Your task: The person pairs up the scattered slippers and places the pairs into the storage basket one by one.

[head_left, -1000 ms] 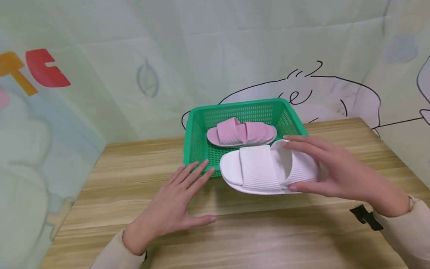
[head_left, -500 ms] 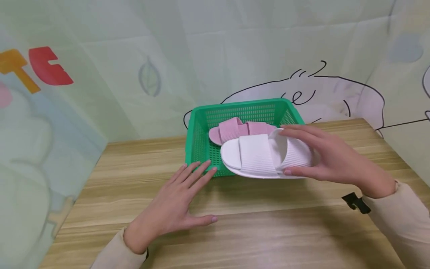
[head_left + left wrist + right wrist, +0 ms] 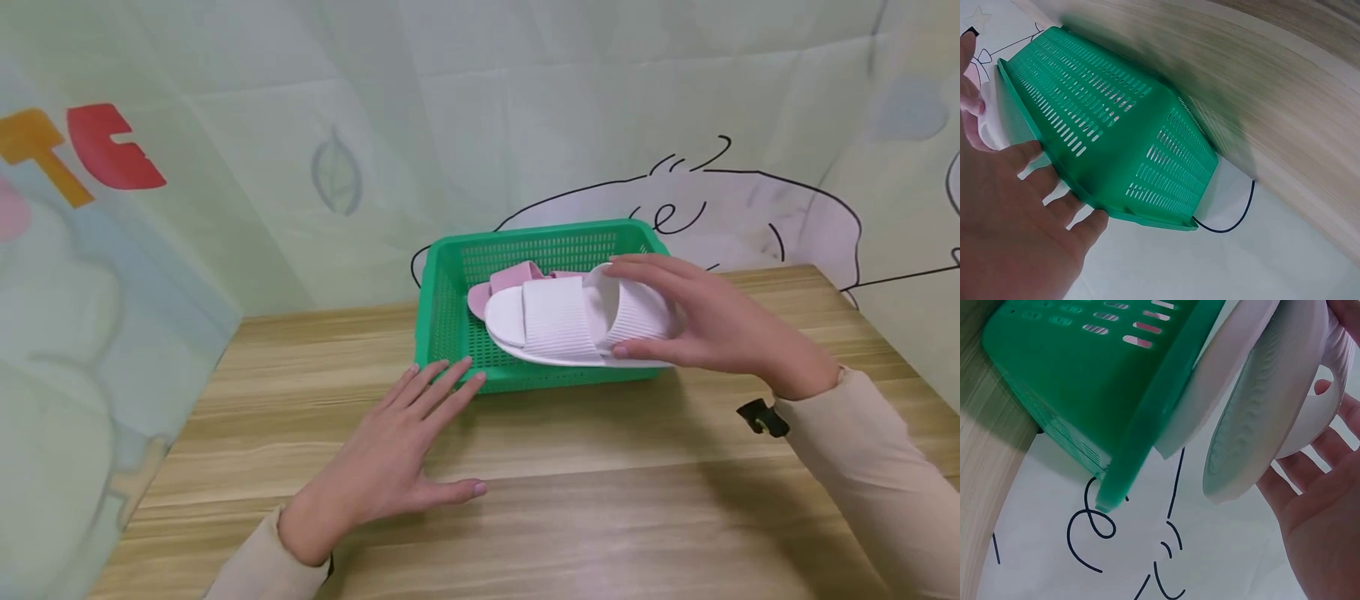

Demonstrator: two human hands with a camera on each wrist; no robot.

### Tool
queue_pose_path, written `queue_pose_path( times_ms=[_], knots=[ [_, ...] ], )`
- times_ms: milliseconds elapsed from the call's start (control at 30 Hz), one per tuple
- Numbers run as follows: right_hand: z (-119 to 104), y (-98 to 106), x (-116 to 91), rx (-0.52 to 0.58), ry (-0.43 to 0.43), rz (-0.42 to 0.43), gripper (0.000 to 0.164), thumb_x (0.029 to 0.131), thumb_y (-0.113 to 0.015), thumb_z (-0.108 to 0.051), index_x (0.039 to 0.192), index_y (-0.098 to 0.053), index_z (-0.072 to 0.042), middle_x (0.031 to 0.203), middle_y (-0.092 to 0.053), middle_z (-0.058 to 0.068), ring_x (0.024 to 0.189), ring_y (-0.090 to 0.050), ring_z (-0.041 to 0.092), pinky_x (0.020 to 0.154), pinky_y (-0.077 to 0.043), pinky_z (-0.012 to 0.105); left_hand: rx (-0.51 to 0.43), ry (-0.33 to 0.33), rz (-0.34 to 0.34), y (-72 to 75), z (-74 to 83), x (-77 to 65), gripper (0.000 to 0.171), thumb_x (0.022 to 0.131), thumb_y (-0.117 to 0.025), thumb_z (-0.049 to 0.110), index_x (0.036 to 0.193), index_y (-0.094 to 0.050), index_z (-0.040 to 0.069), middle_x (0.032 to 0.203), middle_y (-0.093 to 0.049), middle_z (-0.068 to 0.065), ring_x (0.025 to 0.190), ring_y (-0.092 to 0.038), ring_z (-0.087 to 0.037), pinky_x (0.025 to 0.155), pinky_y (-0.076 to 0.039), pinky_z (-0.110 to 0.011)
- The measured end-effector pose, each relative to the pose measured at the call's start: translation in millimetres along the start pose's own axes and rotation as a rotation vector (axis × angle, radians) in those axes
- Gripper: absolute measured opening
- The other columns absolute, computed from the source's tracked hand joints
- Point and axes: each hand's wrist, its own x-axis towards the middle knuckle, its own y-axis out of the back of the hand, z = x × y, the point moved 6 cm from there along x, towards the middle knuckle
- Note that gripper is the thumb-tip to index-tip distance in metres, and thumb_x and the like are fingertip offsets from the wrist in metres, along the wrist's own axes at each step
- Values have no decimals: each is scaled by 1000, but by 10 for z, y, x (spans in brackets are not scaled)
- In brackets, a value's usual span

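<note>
My right hand (image 3: 701,321) grips a pair of white slide slippers (image 3: 555,317) at their right end, thumb on the near side and fingers on the far side. The right wrist view shows their two pale soles (image 3: 1260,406) tilted beside the rim. They hang over the green plastic basket (image 3: 450,379), overlapping the pink slide slippers (image 3: 513,279) inside, which are partly hidden. My left hand (image 3: 382,458) is spread with straight fingers, its fingertips at the basket's near left rim. In the left wrist view those fingers (image 3: 1088,228) lie along the rim of the perforated basket.
The basket stands on a wood-grain table (image 3: 315,392), close to its back edge. Behind rises a pale printed cloth backdrop (image 3: 375,158) with line drawings and coloured letters. A small black clip (image 3: 763,418) shows at the right sleeve.
My right hand has carried the white slippers away from me and slightly left, from in front of the basket to over it, covering more of the pink slippers. The left hand stays at the rim.
</note>
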Motion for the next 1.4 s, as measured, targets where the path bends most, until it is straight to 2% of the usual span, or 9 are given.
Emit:
queue_pose_path(
  times_ms=[167,367,600,733,967,1167,1400],
  knots=[
    [59,-54,90,6,-24,-23,79,80,-94,-40,149,-60,-19,153,-57,5,142,-51,34,95,-59,58,-4,6,-26,-19,0,-4,109,88,-64,80,171,-23,23,178,-19,0,161,-26,-32,131,-21,-52],
    [97,-125,219,10,-70,-81,78,82,-91,-47,149,-60,-19,155,-55,7,140,-52,33,102,-56,60,-4,13,-21,-7,-7,-9,109,88,-64,81,171,-23,23,177,-19,0,161,-25,-32,131,-20,-53],
    [125,-234,318,2,-86,-122,80,84,-89,-49,151,-58,-19,157,-53,7,140,-51,33,102,-56,58,-8,21,-33,-14,-5,-18,110,88,-62,82,171,-22,23,178,-17,1,162,-24,-32,131,-20,-53],
    [154,-302,358,6,-104,-133,80,84,-88,-51,151,-58,-20,159,-51,7,143,-48,33,103,-56,58,-16,20,-32,-6,0,-13,110,88,-63,81,171,-22,23,178,-17,1,161,-26,-33,131,-21,-54],
    [208,-449,437,29,-101,-155,80,83,-90,-50,150,-58,-21,155,-54,4,136,-52,31,99,-57,52,-8,13,-16,9,-3,-9,109,88,-64,80,171,-24,22,177,-21,-1,160,-28,-35,131,-21,-54],
    [253,-595,493,42,-111,-197,80,80,-92,-47,149,-59,-21,155,-55,6,136,-52,32,100,-57,53,0,0,5,14,-4,-9,109,87,-66,79,170,-26,20,175,-27,-6,159,-30,-36,131,-22,-55],
    [307,-687,490,40,-134,-237,82,81,-91,-50,150,-58,-20,157,-53,10,135,-53,36,98,-58,55,-4,7,-8,-5,-5,-1,109,88,-65,79,171,-24,22,176,-24,-4,160,-28,-35,131,-21,-55]
  ],
)
